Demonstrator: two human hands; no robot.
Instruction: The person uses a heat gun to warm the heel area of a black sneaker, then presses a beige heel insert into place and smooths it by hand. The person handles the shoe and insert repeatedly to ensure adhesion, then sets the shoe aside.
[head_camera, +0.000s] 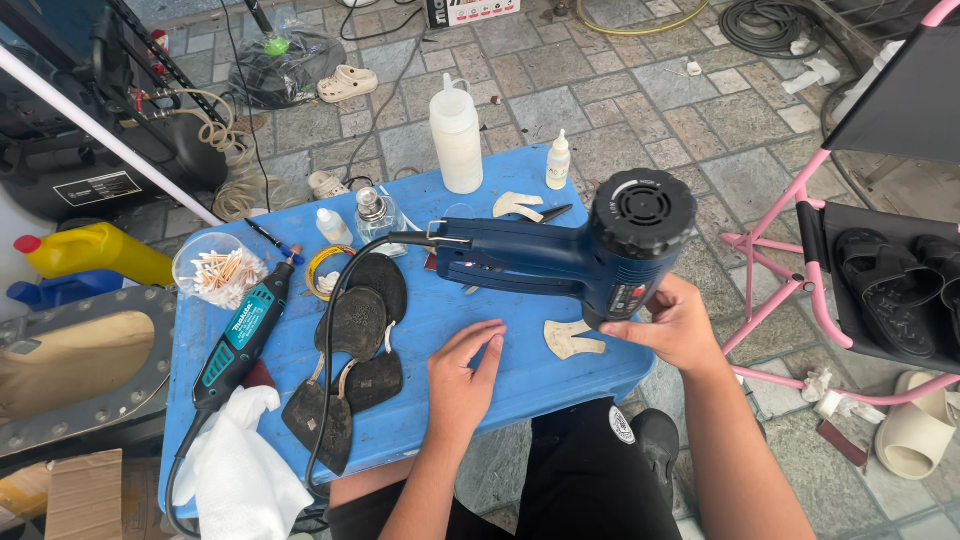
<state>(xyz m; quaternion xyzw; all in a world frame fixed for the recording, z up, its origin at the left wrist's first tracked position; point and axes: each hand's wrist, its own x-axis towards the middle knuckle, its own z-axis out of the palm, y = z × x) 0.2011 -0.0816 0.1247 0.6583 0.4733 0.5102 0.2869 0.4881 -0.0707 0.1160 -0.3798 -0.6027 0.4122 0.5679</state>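
My right hand (672, 325) grips the handle end of a dark blue heat gun (560, 255), held above a blue table (470, 300) with its nozzle pointing down. Under the gun lies a small cream cut-out piece (570, 340). My left hand (462, 375) rests flat on the table, fingers apart, holding nothing. Left of it lie several black sole pieces (355, 345), and the gun's black cord (330, 360) loops over them.
On the table: a teal rotary tool (245, 335), white cloth (245, 470), a tub of cotton swabs (220, 270), tape roll (325, 270), white squeeze bottle (456, 135), small glue bottles (559, 160), glass burner (375, 215). A pink rack with black sandals (880, 285) stands right.
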